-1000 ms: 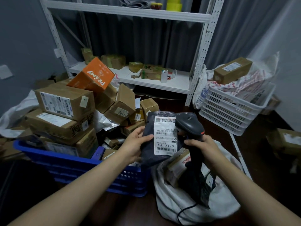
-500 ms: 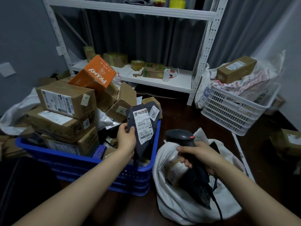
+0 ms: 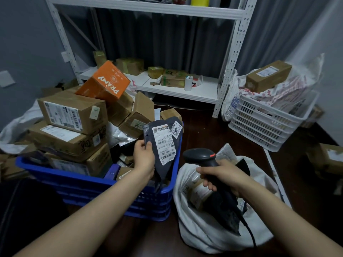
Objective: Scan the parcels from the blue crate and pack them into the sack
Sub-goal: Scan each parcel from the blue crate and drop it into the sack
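My left hand [image 3: 143,156] pinches a dark grey parcel bag [image 3: 163,145] with white labels, holding it upright over the right end of the blue crate [image 3: 92,184]. The crate is piled with cardboard boxes [image 3: 74,115] and an orange box [image 3: 104,82] on top. My right hand [image 3: 220,175] grips a black barcode scanner [image 3: 200,156] above the open white sack [image 3: 213,229], which lies right of the crate. Boxes and a black bag lie inside the sack. The scanner's cable trails down over the sack.
A white crate [image 3: 267,125] holding bags and a brown box stands at the back right. A white metal shelf [image 3: 178,89] with small boxes is behind. More cardboard boxes [image 3: 332,158] lie on the dark floor at far right.
My left hand has carried the grey parcel left, away from the scanner and over the blue crate. My right hand has lowered the scanner toward the sack.
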